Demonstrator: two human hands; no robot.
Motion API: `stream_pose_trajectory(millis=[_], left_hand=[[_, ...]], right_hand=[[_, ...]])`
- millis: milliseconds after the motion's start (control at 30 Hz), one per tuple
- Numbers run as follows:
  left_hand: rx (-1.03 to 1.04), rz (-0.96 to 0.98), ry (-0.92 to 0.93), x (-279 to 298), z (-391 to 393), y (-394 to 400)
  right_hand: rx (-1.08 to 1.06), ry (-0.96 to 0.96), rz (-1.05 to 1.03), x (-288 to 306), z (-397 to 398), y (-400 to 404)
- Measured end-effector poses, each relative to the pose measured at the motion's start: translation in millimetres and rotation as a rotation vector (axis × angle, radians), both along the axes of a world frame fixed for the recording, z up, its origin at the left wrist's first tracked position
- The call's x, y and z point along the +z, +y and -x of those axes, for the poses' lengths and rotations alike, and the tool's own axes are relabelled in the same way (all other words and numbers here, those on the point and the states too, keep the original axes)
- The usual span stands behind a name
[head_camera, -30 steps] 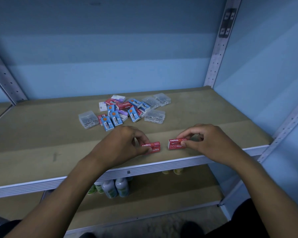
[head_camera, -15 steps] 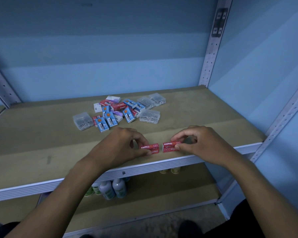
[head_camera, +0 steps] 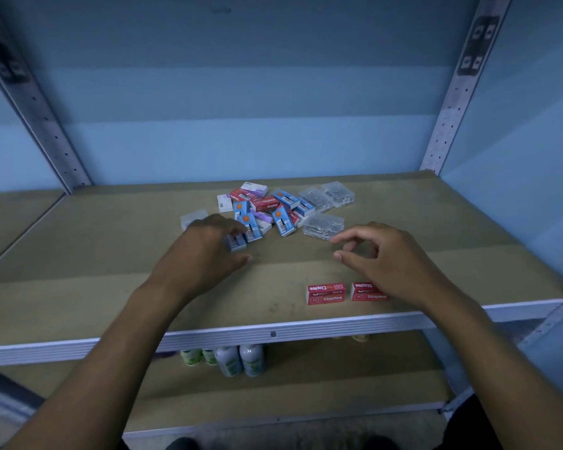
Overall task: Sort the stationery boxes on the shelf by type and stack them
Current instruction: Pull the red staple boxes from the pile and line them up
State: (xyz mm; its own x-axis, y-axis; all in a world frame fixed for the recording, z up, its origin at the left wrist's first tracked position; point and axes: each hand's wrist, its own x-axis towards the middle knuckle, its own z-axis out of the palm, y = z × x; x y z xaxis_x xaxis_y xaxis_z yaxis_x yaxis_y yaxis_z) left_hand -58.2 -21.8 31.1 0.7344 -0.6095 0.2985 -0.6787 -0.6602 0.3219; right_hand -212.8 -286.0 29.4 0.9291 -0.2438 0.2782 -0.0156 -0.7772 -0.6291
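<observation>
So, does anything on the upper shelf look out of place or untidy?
Yes. The mixed pile of small blue, red, purple and clear plastic boxes lies jumbled at odd angles, unsorted. The two red cardboard staples boxes near the front edge sit side by side, not stacked, and their top labels read upside down. Nothing looks spilled or damaged.

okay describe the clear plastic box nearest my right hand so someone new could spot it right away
Start at the heap of small boxes mid-shelf. At its right, front edge lies a clear plastic box of metal clips, just beyond the right hand. It sits alone; the other two clear boxes touch farther back.

red staple boxes (head_camera: 326, 293), blue boxes (head_camera: 285, 220), clear cases (head_camera: 323, 225), tan shelf (head_camera: 111, 254)
</observation>
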Motion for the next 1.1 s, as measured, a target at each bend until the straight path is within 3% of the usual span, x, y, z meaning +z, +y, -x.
stream_pose_trajectory(millis=[100, 167, 267, 700, 1100], left_hand=[[0.076, -0.073, 0.020, -1, -6, 9], [0.178, -0.064, 0.080, -13, -38, 35], [0.163, -0.071, 0.124, -14, -39, 29], [0.153, -0.070, 0.157, -1, -34, 0], [0.163, 0.038, 0.099, 5, -18, 2]], right_hand=[[0.008, -0.006, 0.016, -3, -32, 11], [0.066, 0.037, 0.043, -12, -96, 42], [0.032, 0.030, 0.049, -18, -112, 46], [-0.167, 0.168, 0.262, -12, -120, 58], [-0.204, 0.183, 0.240, -7, -118, 58]])
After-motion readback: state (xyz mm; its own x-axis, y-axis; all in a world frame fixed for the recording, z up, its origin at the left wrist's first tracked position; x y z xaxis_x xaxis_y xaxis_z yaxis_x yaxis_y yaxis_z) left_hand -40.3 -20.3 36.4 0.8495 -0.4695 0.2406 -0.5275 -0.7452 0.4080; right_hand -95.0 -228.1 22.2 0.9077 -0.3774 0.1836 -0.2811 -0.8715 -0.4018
